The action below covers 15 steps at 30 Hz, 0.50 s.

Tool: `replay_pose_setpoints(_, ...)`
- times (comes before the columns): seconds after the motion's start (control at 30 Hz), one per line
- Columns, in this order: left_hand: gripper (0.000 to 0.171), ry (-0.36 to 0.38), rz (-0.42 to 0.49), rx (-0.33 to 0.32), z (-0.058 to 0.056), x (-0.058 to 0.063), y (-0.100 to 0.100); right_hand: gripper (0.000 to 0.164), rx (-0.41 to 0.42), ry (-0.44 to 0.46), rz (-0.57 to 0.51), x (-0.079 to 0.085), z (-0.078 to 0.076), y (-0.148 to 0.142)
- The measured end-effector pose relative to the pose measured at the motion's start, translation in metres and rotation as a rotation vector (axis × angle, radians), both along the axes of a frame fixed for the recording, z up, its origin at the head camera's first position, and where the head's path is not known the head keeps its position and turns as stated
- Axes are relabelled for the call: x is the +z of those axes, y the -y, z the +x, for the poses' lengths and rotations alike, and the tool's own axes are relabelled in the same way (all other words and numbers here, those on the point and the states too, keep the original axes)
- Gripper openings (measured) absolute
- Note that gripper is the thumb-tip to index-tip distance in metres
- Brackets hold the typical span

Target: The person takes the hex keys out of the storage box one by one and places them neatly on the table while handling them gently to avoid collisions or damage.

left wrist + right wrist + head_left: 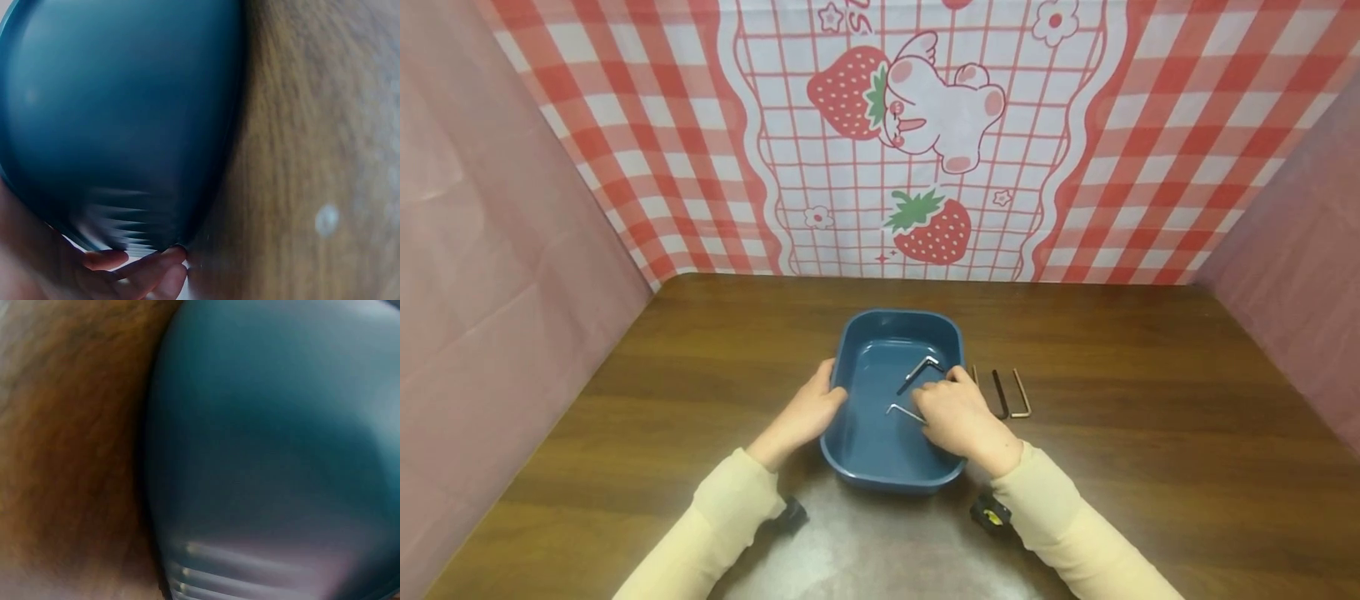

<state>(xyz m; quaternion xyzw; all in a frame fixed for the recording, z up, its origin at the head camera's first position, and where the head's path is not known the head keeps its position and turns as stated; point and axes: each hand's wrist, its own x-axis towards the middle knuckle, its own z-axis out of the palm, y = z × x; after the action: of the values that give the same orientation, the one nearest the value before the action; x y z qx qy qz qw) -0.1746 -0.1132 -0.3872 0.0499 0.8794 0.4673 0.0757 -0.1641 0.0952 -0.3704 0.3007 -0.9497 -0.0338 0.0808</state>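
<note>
My left hand [808, 410] grips the left wall of a deep blue tray [887, 481], thumb over the rim; in the left wrist view its fingers [153, 275] lie against the outside. Over the tray's right rim is my right hand [961, 418], fingers bent. A silver hex key [906, 412] on the left runs out of sight beneath it. Just above, another L-shaped hex key [917, 372], silver and dark, reaches close to the bent fingers. Whether they pinch a key is hidden; the blurred right wrist view shows the tray's outer side [262, 437] without the hand.
Right of the tray lie a black hex key [999, 393] and a brass-coloured one [1021, 393], with a third partly covered by my right hand. The brown wooden table [625, 433] meets a red-checked cloth [655, 133] behind and pink cloths at both sides.
</note>
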Motion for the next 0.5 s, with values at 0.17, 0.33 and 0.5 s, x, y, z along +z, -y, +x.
replay_pose_setpoints(0.17,0.054,0.001,0.009,0.007,-0.0010,0.0022,-0.0012,0.023,-0.002,-0.037,0.027,0.0027,-0.0006,-0.0001)
replay_pose_setpoints(0.33,0.054,-0.003,0.009,-0.002,-0.0010,0.0013,-0.0020,0.026,-0.009,-0.034,0.042,0.0027,-0.0001,-0.0010)
replay_pose_setpoints(0.5,0.055,0.005,0.008,0.006,0.0003,0.0007,-0.0013,0.027,-0.011,-0.019,0.056,0.0011,-0.0010,-0.0001)
